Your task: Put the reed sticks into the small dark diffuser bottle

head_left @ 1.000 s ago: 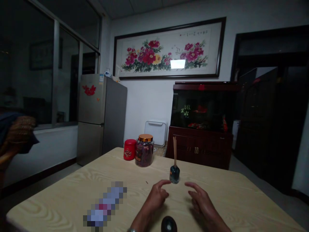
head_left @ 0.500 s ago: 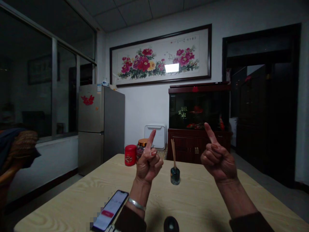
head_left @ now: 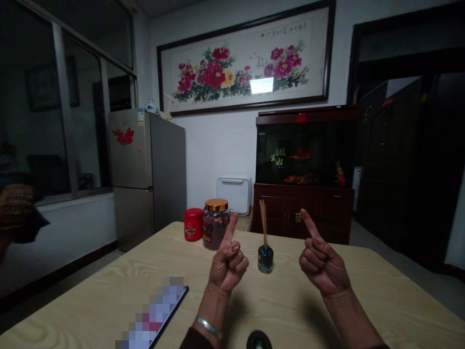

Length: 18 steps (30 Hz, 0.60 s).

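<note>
My left hand [head_left: 228,264] is raised over the table, its index finger pointing up and the other fingers curled in, with a silver bangle at the wrist. Mirroring it, my right hand [head_left: 324,264] also points its index finger up, with the rest folded into the palm. Neither hand appears to hold anything. Between them, farther back, stands a reed diffuser [head_left: 265,257] of dark blue-green glass with thin sticks. Behind my left hand, a clear jar [head_left: 212,228] with a gold lid is partly covered by the fingertip. Beside the jar is a red canister [head_left: 193,225].
On the pale wooden table [head_left: 290,310] lies a phone [head_left: 160,315], partly pixelated, at the left front. A dark rounded object [head_left: 258,340] sits at the near edge. Beyond are a fridge [head_left: 131,160], a white case [head_left: 233,194] and a fish tank [head_left: 308,155].
Both hands sit lower in view and slightly closer together, fingers in the same pose. The camera view has shifted, so the jar shows more fully.
</note>
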Each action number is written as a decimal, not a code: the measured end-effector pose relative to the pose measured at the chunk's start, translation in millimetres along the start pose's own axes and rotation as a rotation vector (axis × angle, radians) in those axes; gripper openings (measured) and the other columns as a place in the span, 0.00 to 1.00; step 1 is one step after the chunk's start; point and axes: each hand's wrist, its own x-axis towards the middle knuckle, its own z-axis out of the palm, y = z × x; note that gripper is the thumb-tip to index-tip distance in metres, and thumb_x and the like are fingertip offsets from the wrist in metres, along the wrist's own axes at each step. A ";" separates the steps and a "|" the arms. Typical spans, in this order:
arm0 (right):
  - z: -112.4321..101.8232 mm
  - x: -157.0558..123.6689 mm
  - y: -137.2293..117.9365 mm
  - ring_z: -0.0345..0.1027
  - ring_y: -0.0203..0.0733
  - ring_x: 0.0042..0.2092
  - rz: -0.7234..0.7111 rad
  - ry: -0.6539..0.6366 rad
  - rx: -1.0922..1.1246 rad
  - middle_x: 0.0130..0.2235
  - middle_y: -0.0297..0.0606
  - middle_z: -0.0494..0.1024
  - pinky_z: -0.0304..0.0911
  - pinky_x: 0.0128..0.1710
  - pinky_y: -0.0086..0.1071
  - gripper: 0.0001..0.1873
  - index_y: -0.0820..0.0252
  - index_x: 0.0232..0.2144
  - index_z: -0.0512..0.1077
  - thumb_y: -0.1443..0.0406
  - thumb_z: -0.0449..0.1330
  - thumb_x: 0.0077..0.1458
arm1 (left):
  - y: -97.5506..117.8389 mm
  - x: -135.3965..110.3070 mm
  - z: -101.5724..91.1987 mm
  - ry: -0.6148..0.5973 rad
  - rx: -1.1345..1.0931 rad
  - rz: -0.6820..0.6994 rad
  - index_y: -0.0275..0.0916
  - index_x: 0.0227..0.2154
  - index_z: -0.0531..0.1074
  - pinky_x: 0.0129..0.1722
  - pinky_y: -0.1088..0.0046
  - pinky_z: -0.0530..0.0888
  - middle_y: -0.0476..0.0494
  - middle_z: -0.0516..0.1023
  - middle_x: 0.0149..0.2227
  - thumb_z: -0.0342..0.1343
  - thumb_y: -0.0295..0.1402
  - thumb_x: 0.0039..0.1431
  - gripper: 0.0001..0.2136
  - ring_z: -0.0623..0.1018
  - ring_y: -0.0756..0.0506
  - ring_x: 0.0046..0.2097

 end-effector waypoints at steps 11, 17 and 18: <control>-111.8 45.9 92.0 0.70 0.45 0.36 0.184 0.383 -1.011 0.35 0.38 0.73 0.65 0.32 0.35 0.32 0.57 0.48 0.74 0.50 0.68 0.42 | -54.7 -9.5 -121.6 0.514 0.639 -0.354 0.35 0.50 0.68 0.19 0.81 0.48 0.58 0.61 0.22 0.62 0.40 0.50 0.25 0.54 0.58 0.18; -147.7 74.4 143.9 0.69 0.57 0.52 0.147 0.313 -1.259 0.46 0.42 0.76 0.62 0.53 0.48 0.37 0.54 0.50 0.71 0.54 0.69 0.34 | -87.7 -14.6 -153.5 0.543 0.814 -0.281 0.36 0.38 0.71 0.22 0.80 0.55 0.57 0.63 0.22 0.64 0.34 0.46 0.16 0.60 0.56 0.22; -149.0 75.2 148.0 0.71 0.56 0.50 0.138 0.283 -1.286 0.44 0.40 0.77 0.63 0.52 0.48 0.35 0.54 0.49 0.71 0.54 0.68 0.35 | -90.6 -15.6 -154.6 0.539 0.829 -0.271 0.36 0.39 0.72 0.23 0.79 0.57 0.55 0.65 0.24 0.65 0.32 0.45 0.16 0.62 0.56 0.23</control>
